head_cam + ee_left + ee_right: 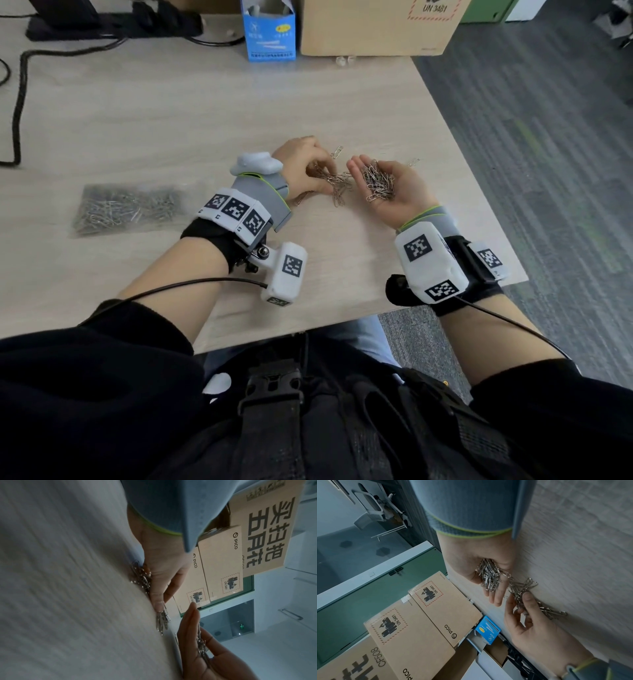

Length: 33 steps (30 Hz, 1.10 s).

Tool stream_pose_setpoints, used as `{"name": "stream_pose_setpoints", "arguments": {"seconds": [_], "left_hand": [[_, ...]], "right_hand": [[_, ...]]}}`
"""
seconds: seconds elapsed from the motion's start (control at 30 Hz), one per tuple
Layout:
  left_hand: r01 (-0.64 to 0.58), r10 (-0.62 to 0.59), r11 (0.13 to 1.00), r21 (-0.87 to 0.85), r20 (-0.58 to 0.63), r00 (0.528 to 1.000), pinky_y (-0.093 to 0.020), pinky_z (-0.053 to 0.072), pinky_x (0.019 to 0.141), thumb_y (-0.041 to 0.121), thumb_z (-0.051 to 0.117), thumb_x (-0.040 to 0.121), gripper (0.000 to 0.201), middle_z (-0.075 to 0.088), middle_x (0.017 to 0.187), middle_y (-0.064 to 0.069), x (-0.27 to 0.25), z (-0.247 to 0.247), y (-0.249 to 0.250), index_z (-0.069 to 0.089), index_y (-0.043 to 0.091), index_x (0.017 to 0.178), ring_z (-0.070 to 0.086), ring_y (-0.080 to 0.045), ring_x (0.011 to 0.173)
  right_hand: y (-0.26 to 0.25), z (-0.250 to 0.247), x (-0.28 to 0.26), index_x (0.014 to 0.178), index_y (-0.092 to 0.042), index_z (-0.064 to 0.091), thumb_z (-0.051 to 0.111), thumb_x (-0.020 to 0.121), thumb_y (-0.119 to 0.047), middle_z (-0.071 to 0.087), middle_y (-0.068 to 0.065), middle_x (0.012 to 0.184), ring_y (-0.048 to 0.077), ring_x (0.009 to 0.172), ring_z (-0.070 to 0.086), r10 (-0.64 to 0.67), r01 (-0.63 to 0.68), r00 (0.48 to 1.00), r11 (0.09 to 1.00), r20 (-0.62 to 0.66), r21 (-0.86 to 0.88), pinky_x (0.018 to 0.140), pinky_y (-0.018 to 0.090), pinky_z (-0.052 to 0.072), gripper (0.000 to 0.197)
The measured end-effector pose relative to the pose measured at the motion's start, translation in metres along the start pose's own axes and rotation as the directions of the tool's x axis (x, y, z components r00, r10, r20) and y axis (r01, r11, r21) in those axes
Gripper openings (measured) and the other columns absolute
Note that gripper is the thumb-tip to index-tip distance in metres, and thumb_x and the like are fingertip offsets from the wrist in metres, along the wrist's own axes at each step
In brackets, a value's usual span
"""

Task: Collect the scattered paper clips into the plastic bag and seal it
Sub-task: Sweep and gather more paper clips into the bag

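Metal paper clips (337, 186) lying tangled on wood desk (171, 113), w/ left hand (301, 168) pinching at them, fingers curled. Right hand (394, 186) lying palm up just beside, fingers relaxed, cupping heap of clips (378, 181). Two single clips (337, 151) sitting near fingertips. Plastic bag (128, 209), already holding clips, resting flat, well left of both hands.
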<state>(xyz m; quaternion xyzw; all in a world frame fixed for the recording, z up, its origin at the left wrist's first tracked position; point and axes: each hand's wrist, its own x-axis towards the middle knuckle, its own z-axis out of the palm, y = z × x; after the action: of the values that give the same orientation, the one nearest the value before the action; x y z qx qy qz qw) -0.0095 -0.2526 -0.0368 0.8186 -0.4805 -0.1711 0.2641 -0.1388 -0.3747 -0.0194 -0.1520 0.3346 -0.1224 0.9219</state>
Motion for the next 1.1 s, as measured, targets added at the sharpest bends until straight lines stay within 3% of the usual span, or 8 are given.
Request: {"name": "stream_pose_setpoints", "arguments": {"seconds": [0.17,0.43,0.53,0.67,0.77,0.87,0.97,1.1], "left_hand": [[0.007,-0.006,0.999,0.042,-0.023,1.000,-0.030,0.038,0.080,0.024,0.070,0.077,0.019,0.059,0.100,-0.009,0.003,0.005,0.003,0.070,0.017,0.095,0.052,-0.021,0.090],[0.001,0.001,0.998,0.062,-0.031,1.000,-0.028,0.035,0.080,0.018,0.068,0.080,0.018,0.064,0.103,-0.014,0.012,-0.001,0.003,0.070,0.008,0.094,0.056,-0.028,0.099],[0.003,-0.006,0.999,-0.037,-0.084,0.996,-0.025,0.037,0.077,0.016,0.069,0.078,0.016,0.066,0.097,-0.014,0.012,-0.003,-0.001,0.071,0.008,0.092,0.059,-0.024,0.088],[0.027,-0.059,0.979,-0.202,-0.155,0.986,-0.006,0.039,0.056,0.013,0.070,0.078,0.009,0.061,0.081,-0.005,0.012,-0.016,-0.002,0.071,0.011,0.086,0.056,0.004,0.047],[-0.008,-0.037,0.966,-0.257,-0.171,0.985,-0.005,0.040,0.055,0.014,0.070,0.079,0.007,0.061,0.068,-0.007,0.012,-0.030,0.001,0.071,0.012,0.086,0.055,0.006,0.041],[-0.066,0.017,0.947,-0.315,-0.154,0.988,-0.015,0.048,0.060,0.015,0.071,0.076,0.008,0.061,0.068,0.000,0.015,-0.037,0.014,0.068,0.018,0.083,0.059,0.002,0.047],[-0.081,0.056,0.953,-0.290,-0.095,0.994,-0.028,0.054,0.065,0.013,0.072,0.075,0.008,0.063,0.075,-0.002,0.018,-0.035,0.028,0.070,0.018,0.082,0.065,-0.015,0.064],[-0.119,0.112,0.983,-0.143,-0.058,0.992,-0.018,0.047,0.068,0.016,0.071,0.076,0.012,0.061,0.081,0.001,0.023,-0.029,0.036,0.073,0.012,0.088,0.061,-0.009,0.069]], "right_hand": [[-0.002,-0.001,0.001,0.089,0.011,0.056,0.032,0.099,-0.005,0.067,0.025,0.067,0.035,0.081,0.060,-0.025,0.025,1.000,0.999,0.000,0.025,0.061,0.038,0.057,0.030],[-0.005,0.000,0.003,0.091,0.011,0.055,0.032,0.098,-0.006,0.067,0.026,0.071,0.039,0.081,0.060,-0.021,0.021,1.000,0.999,0.008,-0.029,0.068,0.037,0.055,0.029],[-0.003,0.002,0.005,0.090,0.011,0.055,0.032,0.098,-0.006,0.068,0.026,0.072,0.039,0.069,0.066,-0.007,0.008,1.000,0.998,0.018,-0.059,0.067,0.037,0.057,0.030],[0.000,0.007,0.009,0.089,0.011,0.056,0.032,0.098,-0.007,0.068,0.027,0.072,0.040,0.066,0.067,0.011,-0.010,1.000,0.998,0.018,-0.066,0.067,0.037,0.057,0.032],[0.004,0.012,0.011,0.088,0.011,0.056,0.032,0.098,-0.006,0.068,0.027,0.072,0.039,0.069,0.066,0.021,-0.019,1.000,0.996,0.023,-0.091,0.070,0.036,0.056,0.032],[0.010,0.019,0.011,0.084,0.014,0.059,0.032,0.098,-0.005,0.067,0.028,0.073,0.039,0.076,0.064,0.063,-0.055,0.996,0.991,0.060,-0.120,0.070,0.037,0.056,0.036],[0.015,0.026,0.011,0.066,0.014,0.067,0.033,0.097,-0.003,0.067,0.025,0.070,0.037,0.063,0.068,0.083,-0.069,0.990,0.991,0.117,-0.112,0.069,0.040,0.056,0.049],[0.018,0.035,0.015,0.078,-0.001,0.056,0.030,0.097,-0.002,0.061,0.012,0.058,0.021,0.061,0.059,0.037,-0.013,0.995,0.971,0.094,-0.237,0.055,0.027,0.055,0.032]]}}
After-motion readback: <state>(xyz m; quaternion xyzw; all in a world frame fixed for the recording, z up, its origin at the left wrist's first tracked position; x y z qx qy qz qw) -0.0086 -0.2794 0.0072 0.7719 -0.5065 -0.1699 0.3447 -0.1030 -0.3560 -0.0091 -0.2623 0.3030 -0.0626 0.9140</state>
